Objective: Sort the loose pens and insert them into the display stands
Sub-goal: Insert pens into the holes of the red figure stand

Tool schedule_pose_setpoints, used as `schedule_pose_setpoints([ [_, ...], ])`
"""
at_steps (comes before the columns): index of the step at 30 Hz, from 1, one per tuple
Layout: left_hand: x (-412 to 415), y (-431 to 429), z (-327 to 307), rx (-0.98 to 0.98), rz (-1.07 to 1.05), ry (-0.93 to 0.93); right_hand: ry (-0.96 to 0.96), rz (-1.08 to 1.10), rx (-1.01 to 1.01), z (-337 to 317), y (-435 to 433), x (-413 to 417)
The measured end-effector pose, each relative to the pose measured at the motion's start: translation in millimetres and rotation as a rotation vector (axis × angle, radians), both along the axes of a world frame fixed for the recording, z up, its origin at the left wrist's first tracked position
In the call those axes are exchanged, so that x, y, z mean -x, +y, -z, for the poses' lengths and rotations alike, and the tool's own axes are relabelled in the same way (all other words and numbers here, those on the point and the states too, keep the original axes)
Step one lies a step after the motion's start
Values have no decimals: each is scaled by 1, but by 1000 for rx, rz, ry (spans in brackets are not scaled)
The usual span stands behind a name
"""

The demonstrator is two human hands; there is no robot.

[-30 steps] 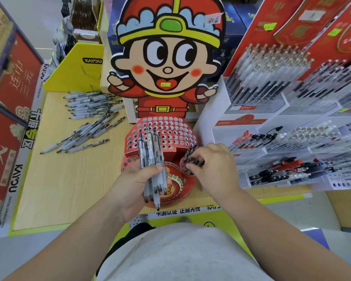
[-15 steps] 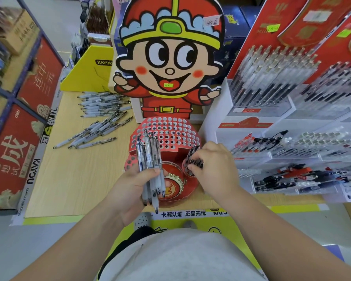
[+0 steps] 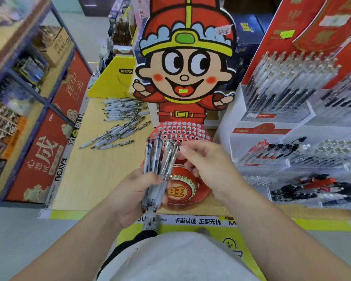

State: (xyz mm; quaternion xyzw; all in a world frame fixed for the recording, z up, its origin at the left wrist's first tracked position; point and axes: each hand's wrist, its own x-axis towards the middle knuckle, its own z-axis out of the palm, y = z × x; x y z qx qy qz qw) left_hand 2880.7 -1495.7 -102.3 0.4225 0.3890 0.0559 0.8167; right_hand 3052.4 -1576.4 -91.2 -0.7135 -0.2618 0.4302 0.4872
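Since the whole frame is smeared, fine detail is unreliable. The left hand [image 3: 134, 191] grips a bundle of pens [image 3: 157, 161] roughly upright, with its fingers wrapped round the lower barrels. The bundle is over the near part of the table [image 3: 93, 179], in front of the red perforated stand [image 3: 182, 128]. I can't count the pens (the barrels blur into each other). Their lower tips poke out below the palm.

The right hand [image 3: 207, 165] is just right of the bundle, fingers loosely curled, index tip at the pens' upper ends. I can't tell whether it pinches one or only touches. It covers the stand's right-front section, so whatever sits there is hidden. The stand's rear hole grid shows above both hands.

The loose pens [image 3: 118, 126] lie in two heaps on the table, left of the stand and well apart from both hands. The cartoon cutout [image 3: 186, 67] stands behind the stand, hat top cut off by the frame. The white racks [image 3: 272, 128] on the right hold rows of pens, blurred and cut off at the frame edge. Their price tags are unreadable.

Readable text:
- "KAYOU" on the yellow box [image 3: 118, 82], last letter hidden behind the cutout.
- 旺 on the gold medallion [image 3: 179, 191] at the stand's front.
- 卡游认证 正品无忧 on the front edge strip [image 3: 197, 221].
- A large 成 on the red panel [image 3: 47, 153] at left. The smaller characters there are too soft to read.
- The green sticker on the cutout's mouth is illegible.
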Motion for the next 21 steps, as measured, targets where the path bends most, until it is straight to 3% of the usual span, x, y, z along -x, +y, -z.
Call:
schedule_pose_setpoints([
  [7, 19, 56, 0, -15, 241, -51, 205, 192, -14, 5, 27, 33],
  [11, 32, 91, 3, -40, 354, -45, 220, 240, 5, 8, 46, 54],
  [18, 54, 127, 16, -75, 404, -73, 368, 436, -64, 8, 60, 82],
  [21, 56, 133, 23, -106, 411, -49, 325, 501, -19, 10, 65, 91],
])
